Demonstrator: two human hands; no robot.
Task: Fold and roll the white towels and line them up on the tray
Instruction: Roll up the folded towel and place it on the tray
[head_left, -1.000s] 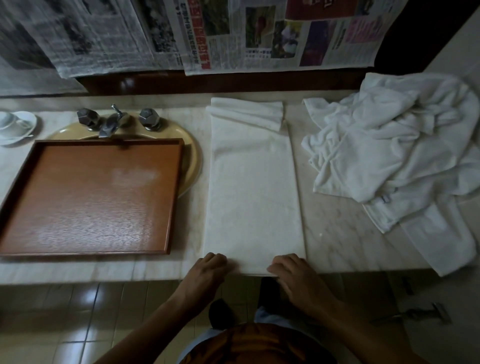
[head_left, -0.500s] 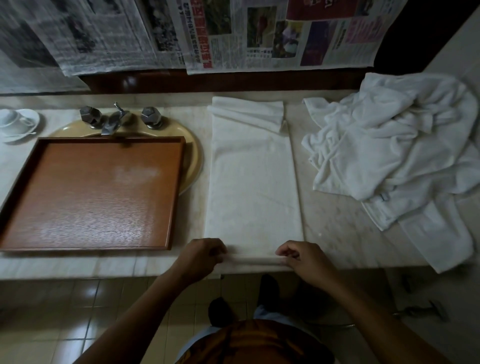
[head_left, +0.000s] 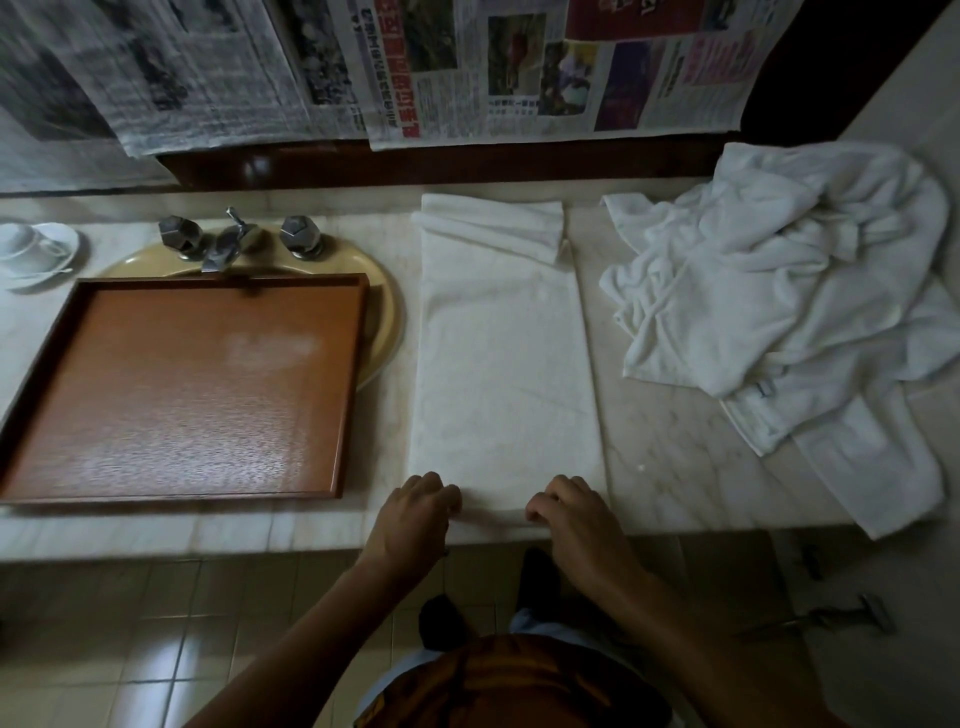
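A white towel (head_left: 504, 364) lies folded into a long strip on the marble counter, its far end doubled over near the wall. Its near end is turned up into a small roll at the counter's front edge. My left hand (head_left: 415, 512) grips the left end of that roll with curled fingers. My right hand (head_left: 571, 512) grips the right end the same way. The brown wooden tray (head_left: 182, 389) sits left of the towel with nothing on it.
A heap of loose white towels (head_left: 795, 301) covers the counter's right side and hangs over its front edge. The tray rests over a yellow basin (head_left: 387, 306) with chrome taps (head_left: 228, 241). A white cup and saucer (head_left: 31, 249) stand far left. Newspapers hang on the wall.
Both hands have curled over the towel's near end and turned it up into a small roll, moving a little away from me along the strip.
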